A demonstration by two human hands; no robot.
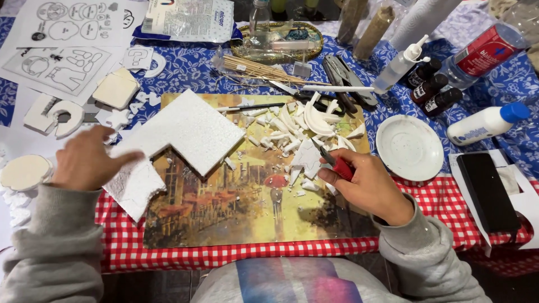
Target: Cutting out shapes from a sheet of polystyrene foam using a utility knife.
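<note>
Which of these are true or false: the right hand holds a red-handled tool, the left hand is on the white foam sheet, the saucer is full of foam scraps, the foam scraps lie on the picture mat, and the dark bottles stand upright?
1. The right hand holds a red-handled tool. True.
2. The left hand is on the white foam sheet. True; it rests at the sheet's left edge.
3. The white saucer is full of foam scraps. False; nothing lies in it.
4. The foam scraps lie on the picture mat. True.
5. The dark bottles stand upright. False; they lie on their sides on the blue floral cloth.
</note>
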